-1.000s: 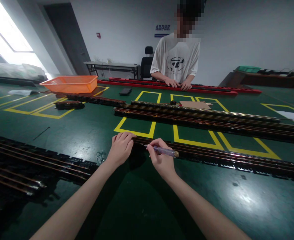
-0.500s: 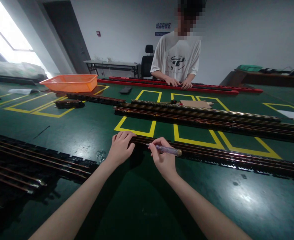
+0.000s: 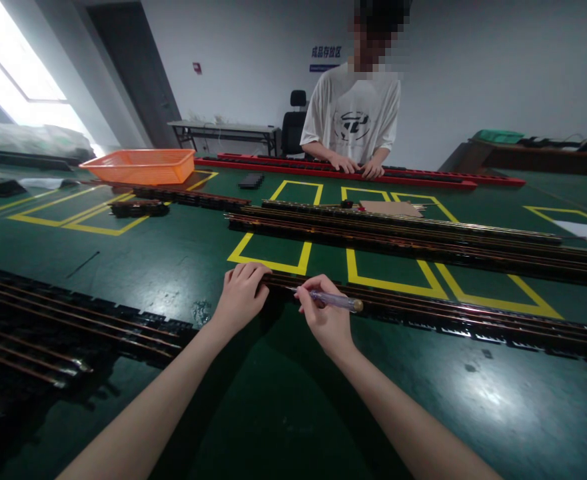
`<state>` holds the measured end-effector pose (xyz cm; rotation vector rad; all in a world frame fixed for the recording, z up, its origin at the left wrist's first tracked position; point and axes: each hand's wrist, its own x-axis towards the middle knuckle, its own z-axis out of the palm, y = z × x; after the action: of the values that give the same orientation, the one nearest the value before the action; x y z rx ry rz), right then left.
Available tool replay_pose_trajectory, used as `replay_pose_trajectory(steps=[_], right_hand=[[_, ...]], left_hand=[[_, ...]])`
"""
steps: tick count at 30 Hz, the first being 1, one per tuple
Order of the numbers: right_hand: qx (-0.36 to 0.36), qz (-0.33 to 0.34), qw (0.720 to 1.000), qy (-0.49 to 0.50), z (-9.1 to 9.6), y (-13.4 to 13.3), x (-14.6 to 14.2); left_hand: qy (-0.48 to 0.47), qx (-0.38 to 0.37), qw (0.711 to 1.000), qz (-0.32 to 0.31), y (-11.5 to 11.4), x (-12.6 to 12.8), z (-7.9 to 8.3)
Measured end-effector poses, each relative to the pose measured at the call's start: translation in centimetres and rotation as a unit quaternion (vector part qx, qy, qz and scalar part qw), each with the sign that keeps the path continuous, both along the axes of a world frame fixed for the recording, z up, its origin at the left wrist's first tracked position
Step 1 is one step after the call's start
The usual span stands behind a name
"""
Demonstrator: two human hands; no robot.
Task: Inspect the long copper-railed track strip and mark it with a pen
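My left hand (image 3: 243,293) is closed over the left end of a long black strip (image 3: 423,312) that carries thin copper-coloured rods. Its fingers curl over the far edge, and the thumb lies along the near side. In my right hand (image 3: 326,320) is a pen-like tool (image 3: 336,301) with a clear purplish handle, a brownish end cap and a thin metal tip. That tip points left and meets the strip just right of my left hand; what exactly it touches is too small to make out.
More rodded black strips lie beyond my hands (image 3: 413,243) and at the left (image 3: 73,307). An orange basket (image 3: 138,167) stands farther back. Across the green table (image 3: 293,413), a person in a white shirt (image 3: 353,113) has both hands on red trays (image 3: 438,180).
At the far left edge, a dark object has shifted and shows larger. Both my hands and the pen-like tool stay almost in place.
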<state>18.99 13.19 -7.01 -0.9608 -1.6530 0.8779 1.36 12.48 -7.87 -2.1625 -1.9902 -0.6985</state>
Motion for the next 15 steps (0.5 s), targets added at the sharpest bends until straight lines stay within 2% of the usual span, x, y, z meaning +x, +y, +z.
replay_pose_trajectory(steps=[10, 15], right_hand=[[-0.017, 0.008, 1.000, -0.002, -0.03, 0.18, 0.36], [-0.022, 0.019, 1.000, 0.003, -0.04, 0.27, 0.36]], left_hand=[[0.055, 0.042, 0.998, 0.012, -0.15, 0.23, 0.06], [0.094, 0.081, 0.992, -0.013, -0.09, 0.42, -0.29]])
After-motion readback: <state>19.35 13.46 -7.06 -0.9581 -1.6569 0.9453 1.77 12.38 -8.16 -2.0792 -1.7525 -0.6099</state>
